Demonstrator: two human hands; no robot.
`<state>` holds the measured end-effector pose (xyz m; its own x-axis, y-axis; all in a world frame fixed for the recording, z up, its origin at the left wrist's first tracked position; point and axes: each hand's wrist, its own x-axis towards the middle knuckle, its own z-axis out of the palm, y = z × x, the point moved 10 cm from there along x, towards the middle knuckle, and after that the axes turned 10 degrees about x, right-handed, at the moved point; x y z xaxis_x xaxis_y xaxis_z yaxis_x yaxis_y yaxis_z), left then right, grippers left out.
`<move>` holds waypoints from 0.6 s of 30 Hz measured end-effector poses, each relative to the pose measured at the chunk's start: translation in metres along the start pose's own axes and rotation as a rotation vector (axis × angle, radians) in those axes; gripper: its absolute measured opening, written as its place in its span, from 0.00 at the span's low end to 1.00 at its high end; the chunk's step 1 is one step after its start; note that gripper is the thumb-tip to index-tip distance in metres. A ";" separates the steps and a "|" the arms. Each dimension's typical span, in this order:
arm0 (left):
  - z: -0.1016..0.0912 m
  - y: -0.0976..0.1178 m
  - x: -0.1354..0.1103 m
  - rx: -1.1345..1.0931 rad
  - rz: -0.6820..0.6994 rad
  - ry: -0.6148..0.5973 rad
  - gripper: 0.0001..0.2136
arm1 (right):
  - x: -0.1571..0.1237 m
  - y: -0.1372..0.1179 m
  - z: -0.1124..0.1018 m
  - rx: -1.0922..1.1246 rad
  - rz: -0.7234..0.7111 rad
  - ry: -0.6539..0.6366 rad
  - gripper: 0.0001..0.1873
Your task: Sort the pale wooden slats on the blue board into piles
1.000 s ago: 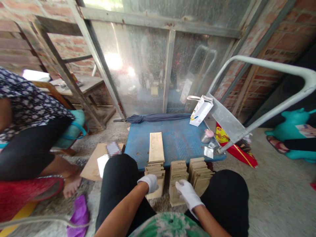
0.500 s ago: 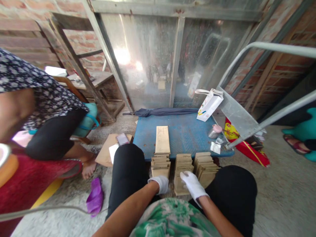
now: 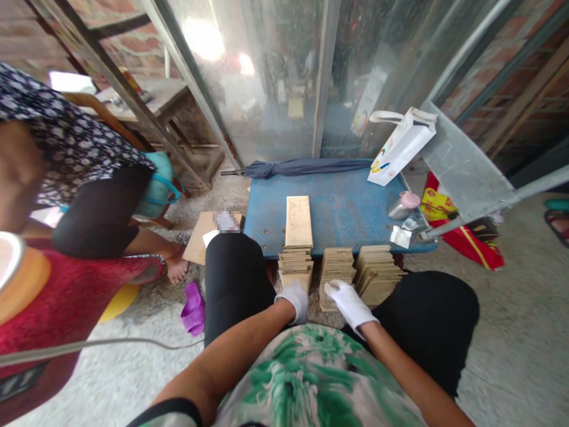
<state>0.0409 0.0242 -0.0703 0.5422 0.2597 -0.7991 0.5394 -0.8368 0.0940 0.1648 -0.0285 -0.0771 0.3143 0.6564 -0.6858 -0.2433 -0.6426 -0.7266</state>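
Both my hands wear white gloves and work low between my knees. My left hand is at the near end of the left row of thin tan boards; its fingers are bent downward and mostly hidden. My right hand has its thumb and fingers closed at the near face of the middle row of tan boards. To its right leans another row of boards, fanned on edge. Beyond the left row, a flat pale board lies on the blue platform.
A folded umbrella lies along the platform's back. A white paper bag, a pink-lidded steel container and a foil packet are at right. A cardboard box and purple slipper lie left, near a seated person.
My view has tilted down, so the boards and platform appear higher. Both hands keep about the same places at the left and middle rows.
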 end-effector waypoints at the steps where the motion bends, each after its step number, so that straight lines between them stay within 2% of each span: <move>1: -0.002 -0.001 -0.001 0.014 -0.015 -0.005 0.37 | -0.001 -0.002 0.000 -0.012 -0.003 -0.001 0.12; 3: -0.004 -0.003 -0.002 0.030 -0.027 -0.013 0.41 | -0.003 -0.005 0.000 -0.048 -0.004 0.000 0.12; 7: -0.005 -0.009 0.003 0.037 -0.062 -0.013 0.40 | -0.006 -0.013 -0.003 -0.116 -0.031 0.013 0.14; 14: 0.007 -0.018 0.020 0.012 -0.108 -0.042 0.41 | -0.009 -0.019 -0.002 -0.173 -0.029 0.006 0.13; 18: 0.005 -0.023 0.023 -0.014 -0.127 0.030 0.39 | -0.008 -0.017 -0.003 -0.182 -0.013 0.009 0.14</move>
<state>0.0385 0.0470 -0.0940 0.4880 0.3776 -0.7869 0.6138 -0.7894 0.0019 0.1687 -0.0242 -0.0592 0.3248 0.6622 -0.6753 -0.0695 -0.6954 -0.7153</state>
